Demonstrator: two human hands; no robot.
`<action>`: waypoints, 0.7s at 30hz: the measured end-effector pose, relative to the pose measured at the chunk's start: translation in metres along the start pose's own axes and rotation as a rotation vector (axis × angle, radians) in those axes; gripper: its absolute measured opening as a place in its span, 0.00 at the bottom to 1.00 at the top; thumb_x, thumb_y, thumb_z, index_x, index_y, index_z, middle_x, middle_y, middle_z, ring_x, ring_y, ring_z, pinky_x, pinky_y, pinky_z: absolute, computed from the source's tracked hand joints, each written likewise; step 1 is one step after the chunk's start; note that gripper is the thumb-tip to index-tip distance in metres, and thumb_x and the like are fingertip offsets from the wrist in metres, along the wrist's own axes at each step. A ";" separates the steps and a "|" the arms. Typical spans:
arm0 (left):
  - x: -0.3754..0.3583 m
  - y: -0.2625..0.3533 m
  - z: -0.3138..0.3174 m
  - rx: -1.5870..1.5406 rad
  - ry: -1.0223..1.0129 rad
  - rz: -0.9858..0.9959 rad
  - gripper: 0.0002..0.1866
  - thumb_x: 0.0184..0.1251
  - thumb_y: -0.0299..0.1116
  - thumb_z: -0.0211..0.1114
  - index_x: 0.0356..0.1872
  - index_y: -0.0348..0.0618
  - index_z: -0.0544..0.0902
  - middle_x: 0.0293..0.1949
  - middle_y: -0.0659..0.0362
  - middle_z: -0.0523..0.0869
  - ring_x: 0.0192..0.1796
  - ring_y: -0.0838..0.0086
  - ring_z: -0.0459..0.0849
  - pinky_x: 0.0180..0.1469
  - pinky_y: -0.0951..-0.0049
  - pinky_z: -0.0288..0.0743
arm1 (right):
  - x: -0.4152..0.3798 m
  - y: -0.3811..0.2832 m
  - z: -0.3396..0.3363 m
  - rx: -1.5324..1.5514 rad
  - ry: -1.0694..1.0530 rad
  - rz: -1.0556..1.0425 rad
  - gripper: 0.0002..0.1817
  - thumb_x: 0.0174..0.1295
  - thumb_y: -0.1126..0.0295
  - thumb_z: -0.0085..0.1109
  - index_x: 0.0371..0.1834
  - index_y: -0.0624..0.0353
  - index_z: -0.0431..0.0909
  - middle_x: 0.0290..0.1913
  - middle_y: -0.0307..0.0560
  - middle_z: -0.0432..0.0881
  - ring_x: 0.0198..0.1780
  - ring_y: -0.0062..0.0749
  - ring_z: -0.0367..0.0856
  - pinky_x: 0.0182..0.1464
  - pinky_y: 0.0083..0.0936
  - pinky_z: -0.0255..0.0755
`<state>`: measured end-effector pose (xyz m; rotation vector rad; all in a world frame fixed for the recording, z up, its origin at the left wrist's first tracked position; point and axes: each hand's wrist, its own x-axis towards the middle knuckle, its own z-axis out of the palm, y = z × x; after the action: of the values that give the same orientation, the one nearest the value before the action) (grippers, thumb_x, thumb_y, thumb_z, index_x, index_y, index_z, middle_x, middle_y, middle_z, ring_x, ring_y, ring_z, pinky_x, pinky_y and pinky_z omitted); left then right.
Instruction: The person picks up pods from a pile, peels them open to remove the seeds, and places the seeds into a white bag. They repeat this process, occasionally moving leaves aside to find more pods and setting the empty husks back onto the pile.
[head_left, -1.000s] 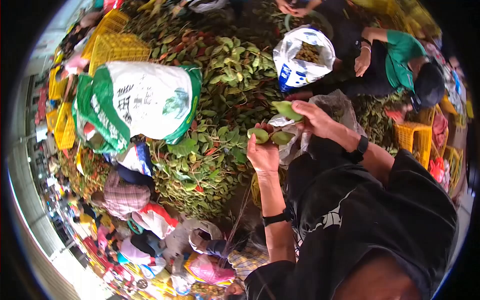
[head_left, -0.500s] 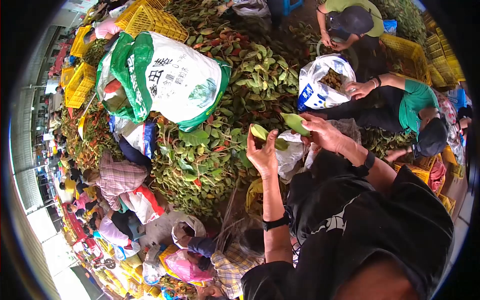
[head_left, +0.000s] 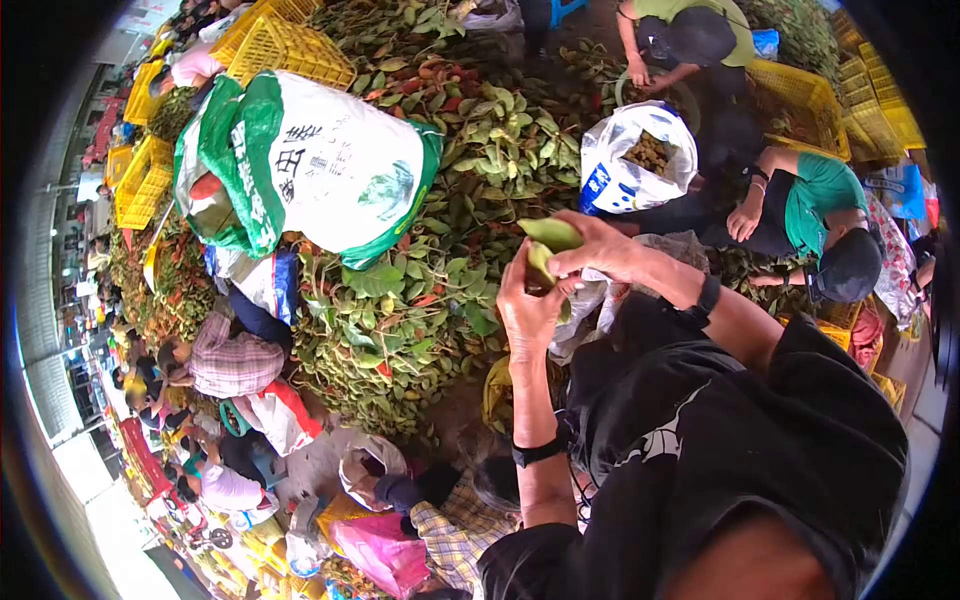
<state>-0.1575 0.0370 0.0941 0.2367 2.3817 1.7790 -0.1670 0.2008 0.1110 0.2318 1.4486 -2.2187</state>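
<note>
My right hand (head_left: 600, 250) pinches a broad green leaf (head_left: 550, 233) between thumb and fingers. Just below it, my left hand (head_left: 530, 308) is closed on a second pale green leaf (head_left: 539, 262), whose lower end is mostly hidden by the fingers. The two hands meet, with the leaves overlapping and my right thumb against the left-hand leaf. Beneath and beyond them spreads a large heap of leafy cuttings (head_left: 400, 335), green with some red and brown leaves. A crumpled whitish bag (head_left: 585, 318) lies under my right wrist.
A big white-and-green sack (head_left: 340, 170) rests on the heap at the left. An open white sack (head_left: 625, 190) of brownish pieces stands beyond my right hand, near a co-worker in a green shirt (head_left: 832, 205). Yellow crates (head_left: 805, 105) stand at the upper right; other people sit around the heap.
My hands have come together, bringing the right-hand leaf over onto the left-hand one. The green-shirted co-worker's hand has drawn back from the open white sack. The view has shifted slightly.
</note>
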 end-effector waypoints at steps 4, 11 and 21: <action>-0.014 0.013 0.003 -0.088 0.004 -0.125 0.48 0.39 0.32 0.82 0.65 0.35 0.65 0.45 0.53 0.84 0.46 0.72 0.83 0.49 0.74 0.78 | 0.000 -0.001 0.000 -0.088 -0.034 0.006 0.32 0.47 0.66 0.77 0.53 0.63 0.71 0.40 0.40 0.78 0.41 0.22 0.76 0.45 0.22 0.71; -0.028 -0.004 0.018 -0.604 -0.085 -0.117 0.36 0.57 0.29 0.72 0.66 0.33 0.65 0.48 0.56 0.82 0.47 0.75 0.81 0.50 0.76 0.75 | -0.010 0.014 -0.012 -0.094 0.049 -0.017 0.39 0.43 0.63 0.80 0.57 0.64 0.68 0.43 0.40 0.77 0.47 0.25 0.75 0.51 0.24 0.68; -0.072 -0.023 0.056 -0.551 -0.005 -0.320 0.27 0.64 0.22 0.63 0.65 0.33 0.68 0.48 0.60 0.81 0.45 0.79 0.79 0.49 0.79 0.73 | -0.035 0.036 -0.015 -0.311 0.134 -0.011 0.32 0.44 0.68 0.78 0.51 0.66 0.71 0.37 0.42 0.81 0.38 0.25 0.79 0.42 0.23 0.73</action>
<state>-0.0755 0.0673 0.0583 -0.1976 1.7043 2.1545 -0.1207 0.2133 0.0886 0.2709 1.8451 -1.9822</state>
